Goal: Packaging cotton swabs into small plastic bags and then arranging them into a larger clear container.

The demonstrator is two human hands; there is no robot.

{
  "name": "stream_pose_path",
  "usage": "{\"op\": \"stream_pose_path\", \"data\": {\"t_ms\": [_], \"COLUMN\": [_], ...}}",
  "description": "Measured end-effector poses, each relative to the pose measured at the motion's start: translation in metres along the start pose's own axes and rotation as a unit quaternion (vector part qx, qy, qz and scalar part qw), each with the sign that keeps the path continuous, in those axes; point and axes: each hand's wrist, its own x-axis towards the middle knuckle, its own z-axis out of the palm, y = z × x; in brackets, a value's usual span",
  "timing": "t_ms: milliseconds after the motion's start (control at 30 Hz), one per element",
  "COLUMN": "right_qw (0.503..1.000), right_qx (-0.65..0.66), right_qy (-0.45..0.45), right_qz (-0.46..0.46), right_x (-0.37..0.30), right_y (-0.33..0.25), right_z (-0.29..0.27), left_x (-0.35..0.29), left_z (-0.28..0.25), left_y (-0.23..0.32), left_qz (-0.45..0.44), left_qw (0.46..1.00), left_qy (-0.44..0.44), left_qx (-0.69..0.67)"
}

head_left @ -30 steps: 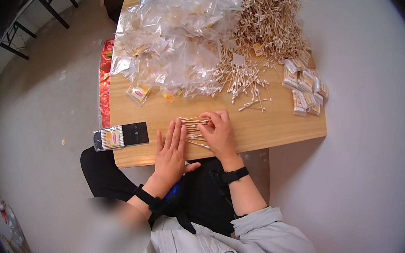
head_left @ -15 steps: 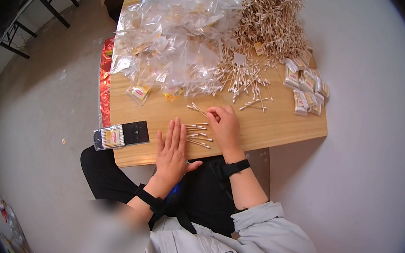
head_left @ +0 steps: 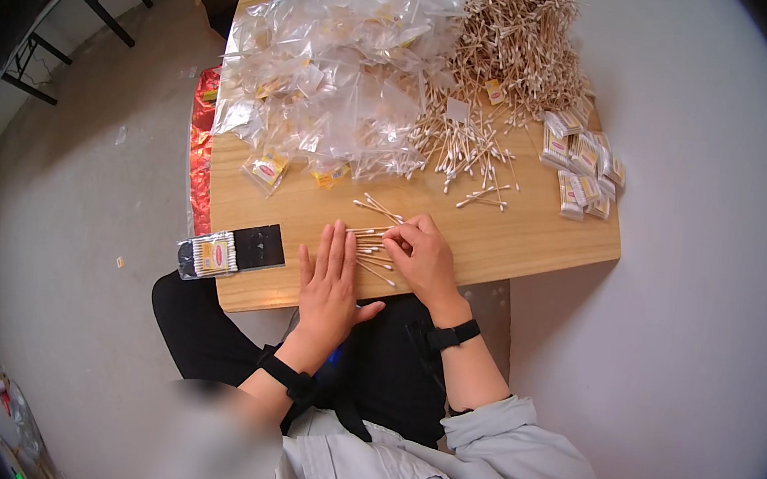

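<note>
The left hand [head_left: 329,295] lies flat, fingers extended, over the left ends of a few cotton swabs [head_left: 370,249] at the table's near edge; the right hand [head_left: 427,267] curls in a pinch at their right ends, its grip unclear. Filled swab packets [head_left: 585,158] sit far right and one swab-filled pouch [head_left: 214,254] near left; a large loose swab heap [head_left: 516,43] and many clear bags [head_left: 334,85] apparently remain unsorted.
</note>
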Motion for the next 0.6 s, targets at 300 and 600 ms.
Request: {"op": "stream_pose_path", "data": {"t_ms": [300,600], "right_qw": [1.0,0.996], "right_qx": [-0.021,-0.073], "right_qy": [0.003,0.0], "right_qz": [0.012,-0.055], "right_x": [0.003,0.015], "right_y": [-0.002,-0.004], "right_z": [0.002,-0.006], "left_x": [0.0,-0.009], "left_z": [0.008,0.006], "left_y": [-0.002,0.0], "left_qz": [0.016,0.06], "left_qw": [0.999,0.998], "left_qy": [0.029,0.0], "left_qx": [0.003,0.028]}}
